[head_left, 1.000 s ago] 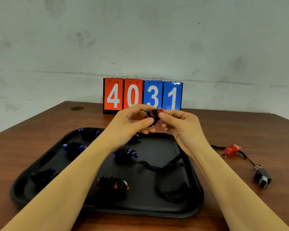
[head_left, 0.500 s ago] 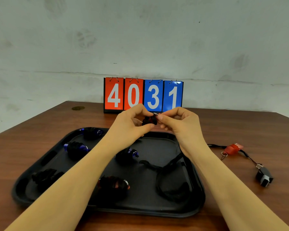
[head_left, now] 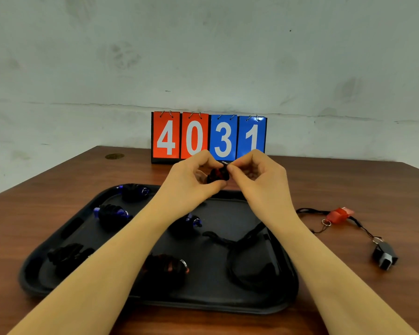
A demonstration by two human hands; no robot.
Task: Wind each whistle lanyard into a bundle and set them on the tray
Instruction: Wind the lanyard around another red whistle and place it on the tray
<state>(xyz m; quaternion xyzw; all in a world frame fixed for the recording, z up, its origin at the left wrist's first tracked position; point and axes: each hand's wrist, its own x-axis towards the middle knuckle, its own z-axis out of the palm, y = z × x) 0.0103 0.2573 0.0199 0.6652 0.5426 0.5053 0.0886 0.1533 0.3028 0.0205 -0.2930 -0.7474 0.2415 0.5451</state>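
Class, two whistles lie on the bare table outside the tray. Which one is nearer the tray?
The red whistle, right of the tray, lies nearer its rim. The grey-and-black whistle sits further right, closer to the table's near edge. Both lanyards are unwound.

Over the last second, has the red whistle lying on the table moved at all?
No. The red whistle lies in the same spot on the table, right of the black tray and up-left of the grey whistle; only the camera shifted slightly.
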